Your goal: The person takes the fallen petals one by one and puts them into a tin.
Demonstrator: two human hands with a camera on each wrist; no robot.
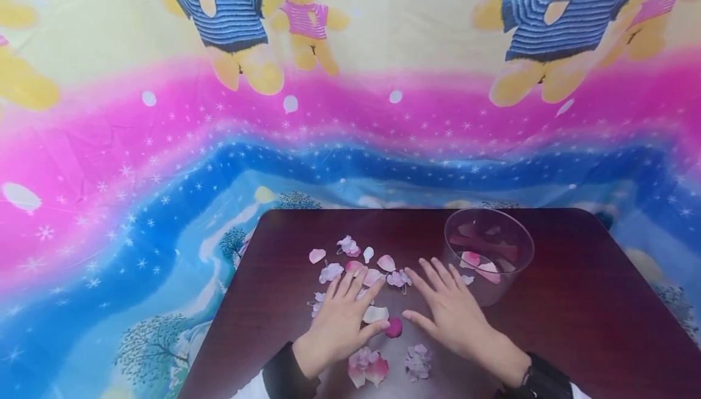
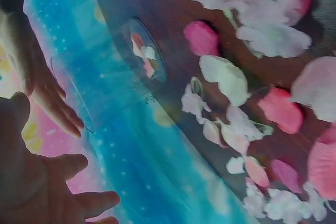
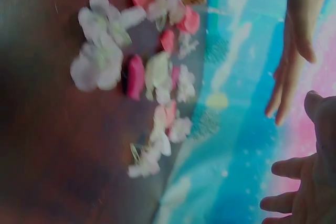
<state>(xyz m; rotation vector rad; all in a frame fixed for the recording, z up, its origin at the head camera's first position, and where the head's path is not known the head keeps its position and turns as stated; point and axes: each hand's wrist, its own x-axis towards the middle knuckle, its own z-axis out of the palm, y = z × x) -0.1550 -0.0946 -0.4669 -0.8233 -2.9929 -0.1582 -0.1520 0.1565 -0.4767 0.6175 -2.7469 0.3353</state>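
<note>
Pink and white flower petals lie scattered on a dark reddish-brown table. My left hand lies flat with spread fingers over several petals; a white petal and a deep pink petal sit by its thumb. My right hand rests flat on the table with straight fingers, just left of a clear round container that holds a few petals. Neither hand holds anything. The left wrist view shows the left hand open above the petals. In the right wrist view the right hand is open too.
Two flower clusters lie near the table's front edge between my wrists. A bright cloth printed with bears and stars covers everything behind and around the table. Bare tabletop lies to the right of the container.
</note>
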